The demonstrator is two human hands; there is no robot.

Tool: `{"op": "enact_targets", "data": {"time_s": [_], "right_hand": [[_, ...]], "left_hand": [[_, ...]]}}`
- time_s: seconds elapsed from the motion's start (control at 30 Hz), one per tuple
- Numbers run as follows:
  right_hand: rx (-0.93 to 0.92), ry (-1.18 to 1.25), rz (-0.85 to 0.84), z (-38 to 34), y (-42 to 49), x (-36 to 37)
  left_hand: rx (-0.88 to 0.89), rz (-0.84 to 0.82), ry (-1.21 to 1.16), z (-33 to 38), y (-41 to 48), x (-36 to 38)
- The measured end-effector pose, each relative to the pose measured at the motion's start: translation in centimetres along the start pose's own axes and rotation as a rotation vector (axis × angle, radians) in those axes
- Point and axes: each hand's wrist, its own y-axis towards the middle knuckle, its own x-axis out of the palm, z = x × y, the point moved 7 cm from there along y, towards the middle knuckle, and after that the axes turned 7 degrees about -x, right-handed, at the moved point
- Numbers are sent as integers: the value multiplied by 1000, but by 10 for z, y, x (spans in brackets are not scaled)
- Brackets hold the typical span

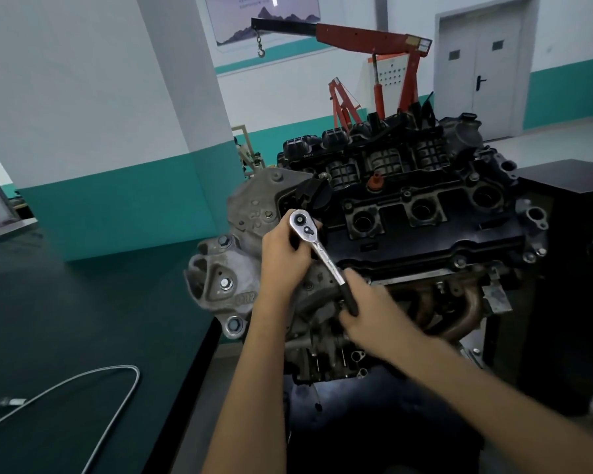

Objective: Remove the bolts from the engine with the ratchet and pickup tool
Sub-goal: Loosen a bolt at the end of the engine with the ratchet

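Several bolts (pixel 226 282) remain in the engine (pixel 425 213); the pickup tool (pixel 83 395) lies unused on the table (pixel 65 302). Left hand (pixel 283 249) cups the ratchet (pixel 317 246) head, right hand (pixel 367 309) grips its handle.

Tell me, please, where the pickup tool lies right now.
In the head view, the pickup tool lies bent in a loop on the dark green table at the lower left, to the left of the engine.
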Motion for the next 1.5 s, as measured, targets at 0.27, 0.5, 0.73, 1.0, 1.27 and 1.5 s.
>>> {"op": "enact_targets", "data": {"time_s": [0.27,0.5,0.73,1.0,1.27,1.5], "right_hand": [[-201,-688,-70,15,40,-81],[113,63,118,-16,-8,27],[52,-16,-2,-5,-3,9],[-196,-798,-62,14,49,-88],[109,92,119,-16,-10,25],[43,9,-30,0,-1,0]], "left_hand": [[3,29,-18,2,0,0],[-28,101,-13,-3,0,-2],[1,-1,-56,0,0,-1],[-37,-13,62,-5,3,5],[-85,33,83,-12,3,9],[41,-17,40,-4,4,6]]}}
